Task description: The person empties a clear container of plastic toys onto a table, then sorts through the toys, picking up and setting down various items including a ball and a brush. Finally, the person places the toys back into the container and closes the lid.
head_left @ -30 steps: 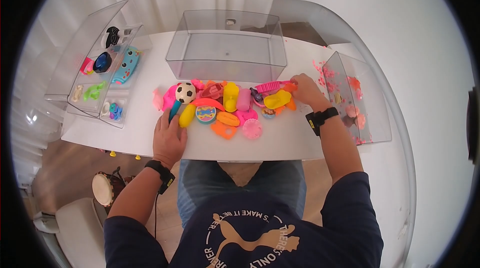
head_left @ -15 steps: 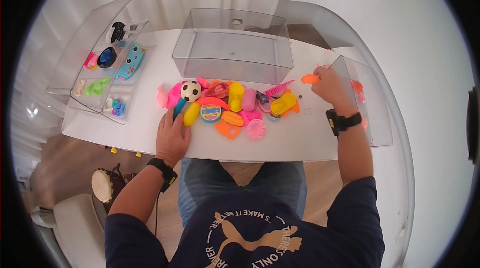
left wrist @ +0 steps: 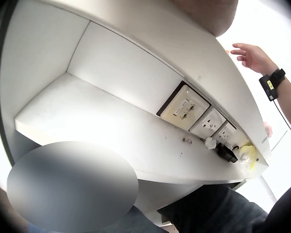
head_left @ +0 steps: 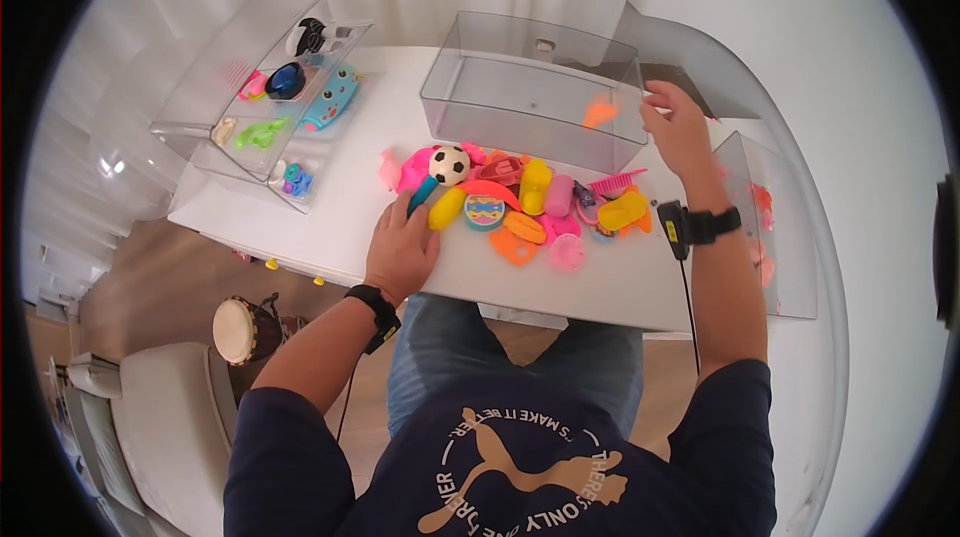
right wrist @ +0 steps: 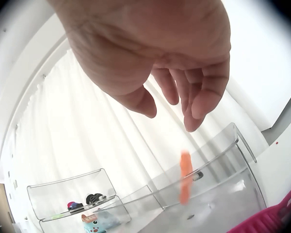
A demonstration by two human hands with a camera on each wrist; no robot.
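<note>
The right hand (head_left: pixel 682 132) is at the right end of the middle clear bin (head_left: pixel 530 117), fingers apart and holding nothing. An orange piece (head_left: pixel 600 112), blurred, is in the air clear of the fingertips; the right wrist view shows the orange piece (right wrist: pixel 185 177) below the hand (right wrist: pixel 155 53). The left hand (head_left: pixel 402 253) rests at the left end of the toy pile, its fingers touching a teal toy (head_left: pixel 422 195) beside a yellow one (head_left: pixel 447 208). A toy football (head_left: pixel 449 166) lies just above. How far the left fingers curl is hard to see.
Several toys, among them a pink comb (head_left: pixel 617 182) and yellow scoop (head_left: pixel 623 211), lie before the middle bin. A clear case (head_left: pixel 228 152) with toys stands at the left, another clear bin (head_left: pixel 790 267) at the right. A drum (head_left: pixel 236 330) is on the floor.
The right hand has gone from the toy pile, gripping the orange piece, over to the middle bin and let go of it. The head view has shifted; the left hand stays by the teal toy.
</note>
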